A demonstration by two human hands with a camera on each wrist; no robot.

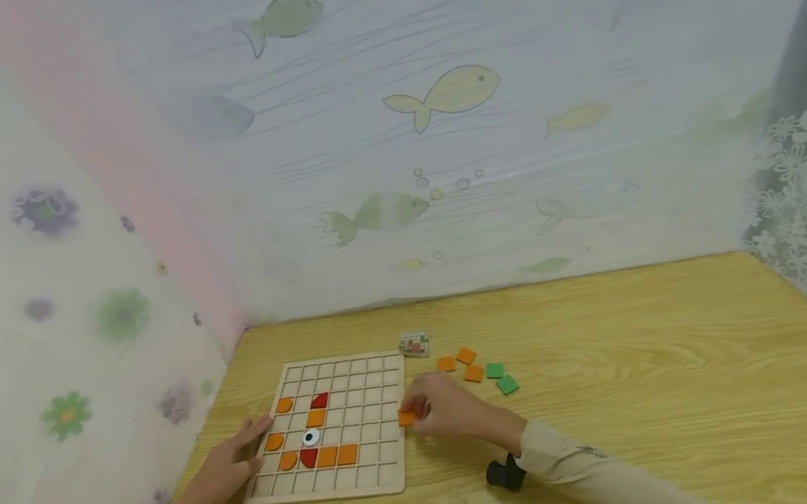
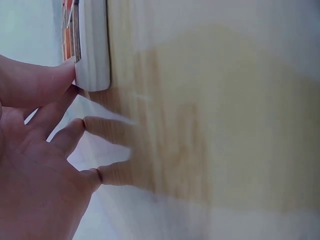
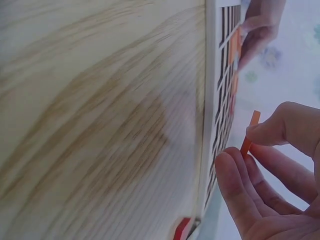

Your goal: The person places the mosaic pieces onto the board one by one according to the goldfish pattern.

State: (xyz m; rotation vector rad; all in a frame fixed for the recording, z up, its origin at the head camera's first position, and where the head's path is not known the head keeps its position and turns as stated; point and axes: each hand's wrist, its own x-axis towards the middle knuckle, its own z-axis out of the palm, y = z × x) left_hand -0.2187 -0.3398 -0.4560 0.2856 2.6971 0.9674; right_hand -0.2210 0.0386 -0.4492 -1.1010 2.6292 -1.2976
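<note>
A wooden grid board (image 1: 326, 487) lies on the left of the table. On it are orange squares (image 1: 315, 418), orange rounded pieces (image 1: 284, 405), red curved pieces (image 1: 319, 401) and a round eye piece (image 1: 310, 437). My right hand (image 1: 441, 405) pinches an orange square tile (image 3: 251, 131) between thumb and fingers, just over the board's right edge. At the left edge my left hand (image 1: 224, 467) rests with its fingers spread; in the left wrist view the thumb (image 2: 45, 80) touches the board's rim and the fingertips meet the tabletop.
Right of the board lie loose orange tiles (image 1: 473, 374) and green tiles (image 1: 506, 385). A small patterned picture piece (image 1: 414, 345) sits by the board's far right corner. Behind the table hangs a fish-patterned curtain (image 1: 457, 195); a flowered one (image 1: 60, 345) borders the left.
</note>
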